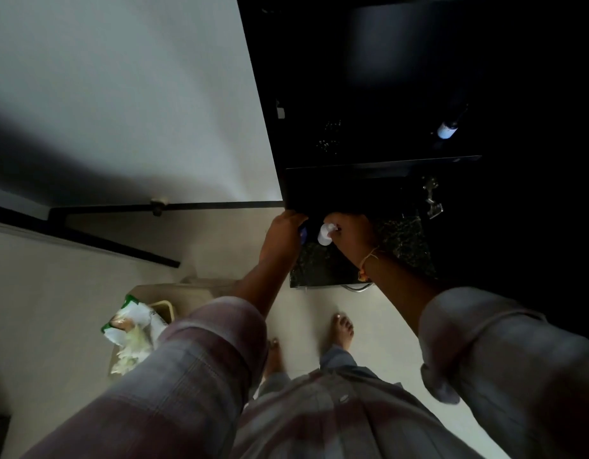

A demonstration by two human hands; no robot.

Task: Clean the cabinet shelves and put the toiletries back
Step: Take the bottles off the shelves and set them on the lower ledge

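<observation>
Both my hands reach into the lowest level of a dark open cabinet [379, 167]. My right hand [351, 233] grips a small white bottle [325, 234] just above the speckled dark stone shelf [409, 240]. My left hand [283, 236] is closed around a dark blue item [303, 232], mostly hidden by my fingers. Higher up, on the shadowed shelf above, stands a dark bottle with a white label [447, 129]. The cabinet's interior is too dark to show more.
A small bin [169, 309] with a green-and-white plastic bag [131, 326] sits on the pale floor to the left. My bare feet [343, 329] stand in front of the cabinet. A metal hinge [430, 197] shows on the right; a white wall rises at left.
</observation>
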